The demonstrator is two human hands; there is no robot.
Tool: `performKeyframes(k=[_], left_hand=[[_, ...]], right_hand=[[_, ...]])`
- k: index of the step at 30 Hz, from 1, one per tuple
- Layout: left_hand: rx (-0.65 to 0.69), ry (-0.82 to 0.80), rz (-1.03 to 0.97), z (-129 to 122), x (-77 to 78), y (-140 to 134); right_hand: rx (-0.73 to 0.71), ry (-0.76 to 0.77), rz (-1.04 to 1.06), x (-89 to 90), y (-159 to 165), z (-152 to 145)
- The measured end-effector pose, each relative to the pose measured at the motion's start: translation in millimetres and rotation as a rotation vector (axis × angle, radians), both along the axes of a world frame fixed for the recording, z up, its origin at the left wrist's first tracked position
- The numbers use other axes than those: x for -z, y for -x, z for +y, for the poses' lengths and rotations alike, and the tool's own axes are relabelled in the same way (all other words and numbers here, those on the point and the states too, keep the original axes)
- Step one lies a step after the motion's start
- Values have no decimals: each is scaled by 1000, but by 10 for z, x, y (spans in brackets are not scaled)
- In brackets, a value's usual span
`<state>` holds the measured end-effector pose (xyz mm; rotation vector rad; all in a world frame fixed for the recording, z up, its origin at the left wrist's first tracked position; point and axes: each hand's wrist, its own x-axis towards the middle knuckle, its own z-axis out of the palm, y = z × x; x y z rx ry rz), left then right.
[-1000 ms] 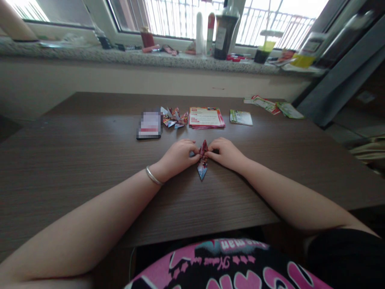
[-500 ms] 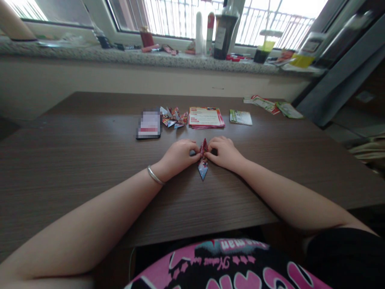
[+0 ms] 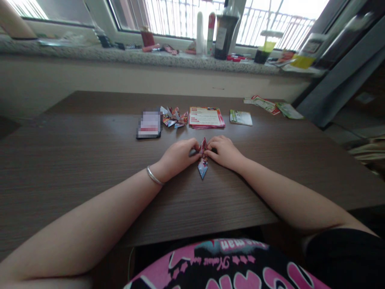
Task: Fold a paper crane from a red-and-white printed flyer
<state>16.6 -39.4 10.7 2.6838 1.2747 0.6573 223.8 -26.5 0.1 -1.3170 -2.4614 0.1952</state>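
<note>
A narrow folded piece of printed paper (image 3: 203,168), red at its far tip and pale blue at its near point, lies lengthwise in front of me on the table. From the left side, my left hand (image 3: 181,154) pinches its middle between thumb and fingers. My right hand (image 3: 224,153) grips the same paper from the right, thumb close to the other thumb. Fingertips partly cover the paper's middle folds. Beyond my hands lie a cluster of folded paper pieces (image 3: 174,118) and a stack of printed sheets (image 3: 206,117).
A phone-sized item with a blurred face (image 3: 149,124) lies left of the folded pieces. A smaller stack of cards (image 3: 241,117) is to the right, with loose wrappers (image 3: 264,104) farther back. Bottles and small items line the stone windowsill (image 3: 180,59) behind the brown table (image 3: 75,160).
Both hands stay pinched on the folded paper in nearly the same place. The right fingers have shifted very slightly; nothing else has visibly moved.
</note>
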Motion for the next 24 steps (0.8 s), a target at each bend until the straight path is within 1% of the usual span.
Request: performKeyframes(k=[1,3,5,9,17,20,24], left_hand=[[31,-33,31,7,-5,18],[142,-104,141,30,-20,63],[227,-116,194,54,-41,109],[290,-112,216,74,-75,167],[281,-69,237,47,-91,158],[284,-39,197,52,-81,160],[306,-12,107,87,-21,167]], right_hand=[[-2,-1,-3,1,3,1],[-5,-4,5,7,5,3],[1,-11,21,15,1,7],[13,-8,56,41,-25,27],[22,-17,125,80,-60,45],[34,1,155,69,-58,32],[32,-2,163,61,-55,18]])
